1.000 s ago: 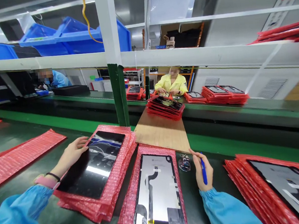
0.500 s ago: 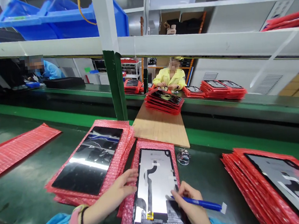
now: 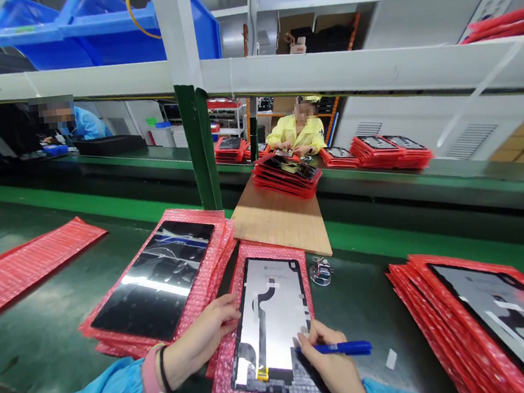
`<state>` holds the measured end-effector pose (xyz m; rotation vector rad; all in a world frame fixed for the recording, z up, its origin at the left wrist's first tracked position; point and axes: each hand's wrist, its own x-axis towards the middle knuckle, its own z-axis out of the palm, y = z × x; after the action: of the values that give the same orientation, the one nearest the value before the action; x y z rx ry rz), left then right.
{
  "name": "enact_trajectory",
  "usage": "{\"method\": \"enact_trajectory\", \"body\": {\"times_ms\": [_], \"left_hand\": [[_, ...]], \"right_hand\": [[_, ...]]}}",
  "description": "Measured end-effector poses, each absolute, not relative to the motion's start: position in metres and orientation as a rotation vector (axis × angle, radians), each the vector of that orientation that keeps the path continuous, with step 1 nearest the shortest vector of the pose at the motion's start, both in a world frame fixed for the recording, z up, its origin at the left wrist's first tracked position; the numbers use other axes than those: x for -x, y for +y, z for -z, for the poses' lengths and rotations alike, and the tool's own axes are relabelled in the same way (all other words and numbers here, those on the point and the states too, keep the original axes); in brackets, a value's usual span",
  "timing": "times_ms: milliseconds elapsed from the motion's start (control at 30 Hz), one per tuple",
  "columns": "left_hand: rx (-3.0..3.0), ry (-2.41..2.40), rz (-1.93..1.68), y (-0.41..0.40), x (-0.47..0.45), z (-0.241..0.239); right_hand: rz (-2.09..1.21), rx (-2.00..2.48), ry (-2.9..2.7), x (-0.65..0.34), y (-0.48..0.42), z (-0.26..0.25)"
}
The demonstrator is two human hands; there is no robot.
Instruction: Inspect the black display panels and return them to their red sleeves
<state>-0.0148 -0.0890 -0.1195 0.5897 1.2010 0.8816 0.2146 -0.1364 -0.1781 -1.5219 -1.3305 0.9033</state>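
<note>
A tablet screen panel (image 3: 280, 312) lies with its silver back up on a red bubble-wrap sleeve (image 3: 224, 376) right in front of me. A dark curved ribbon cable and a yellow tab show on its back. Along the panel's left edge rests my left hand (image 3: 210, 328), fingers stretched out and holding nothing. My right hand (image 3: 334, 362) is closed on a blue pen (image 3: 351, 348), over the panel's lower right side; the pen's tip end points left at the silver back. A small white sticker (image 3: 391, 359) is on the table to the right of that hand.
To the left, a glossy black screen (image 3: 159, 280) tops a stack of red sleeves. Another sleeve stack (image 3: 430, 304) with a panel stands at right. Beyond are a wooden board (image 3: 283, 219), a small round clear object (image 3: 321, 271), a green post (image 3: 199, 147) and a co-worker in yellow (image 3: 297, 132).
The blue pen has swung to a more level angle, its rear end now apart from the white sticker. My left hand has shifted slightly, its fingers closer together at the panel's edge.
</note>
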Motion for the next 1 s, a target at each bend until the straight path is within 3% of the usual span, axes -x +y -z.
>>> {"method": "enact_trajectory", "body": {"times_ms": [533,733,1000], "left_hand": [[-0.859,0.997,-0.902,-0.071,-0.045,0.121],[-0.977,0.978,-0.92,-0.071,-0.046,0.1],[-1.147,0.818,-1.184,-0.068,-0.052,0.037]], "right_hand": [[-1.323,1.168,-0.932,-0.224,-0.128,0.175],[-1.185,1.072,-0.861,-0.244,-0.122,0.149],[-0.91,1.066,-0.843,-0.292,-0.11,0.091]]}}
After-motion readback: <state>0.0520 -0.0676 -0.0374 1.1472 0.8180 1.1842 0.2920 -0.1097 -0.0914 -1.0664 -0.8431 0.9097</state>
